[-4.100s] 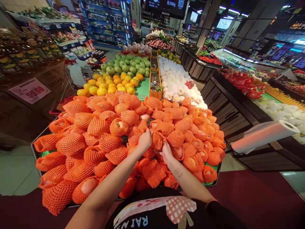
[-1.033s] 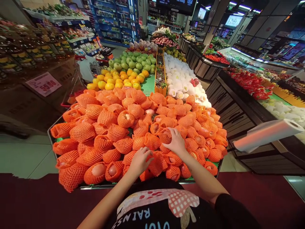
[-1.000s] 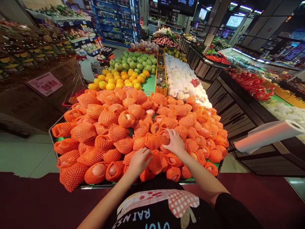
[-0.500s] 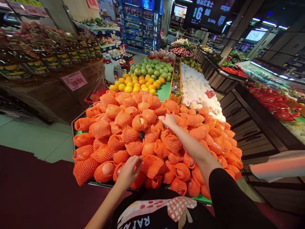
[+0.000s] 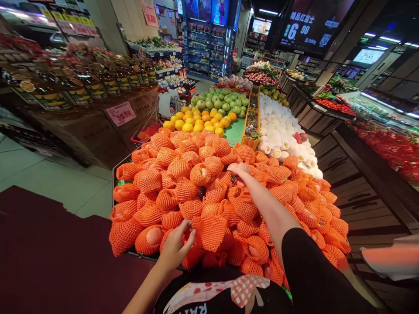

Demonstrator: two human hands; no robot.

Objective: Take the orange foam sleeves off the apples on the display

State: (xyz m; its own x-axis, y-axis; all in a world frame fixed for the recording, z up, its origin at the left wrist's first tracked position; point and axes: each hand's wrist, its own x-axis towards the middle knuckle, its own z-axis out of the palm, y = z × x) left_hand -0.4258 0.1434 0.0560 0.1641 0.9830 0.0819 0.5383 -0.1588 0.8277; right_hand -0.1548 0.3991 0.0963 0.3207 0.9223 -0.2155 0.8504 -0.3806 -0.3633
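A heap of fruit in orange foam-net sleeves (image 5: 183,192) fills the stand before me; pinkish-orange skin shows through some openings. My left hand (image 5: 175,244) is at the near side of the heap, thumb and forefinger apart. Its fingertips are beside a loose-looking orange net sleeve (image 5: 211,231), whose pointed end hangs toward me; whether they touch it is unclear. Farther in, my right hand (image 5: 239,169) reaches over the heap with its fingers pointing left. They are partly hidden among the sleeves, and I cannot see whether they hold anything.
Beyond the heap lie oranges (image 5: 199,121), green fruit (image 5: 221,101) and white-netted fruit (image 5: 278,126). Bottles (image 5: 78,87) stand on the left. A shopping cart (image 5: 163,109) is past the stand's left edge. Dark wooden counters (image 5: 356,174) flank the right, with a blurred pale-and-orange object (image 5: 393,259) nearby.
My view has turned a little left. The net sleeve by my left hand has shifted and its end now points toward me. My left thumb and forefinger show more plainly apart.
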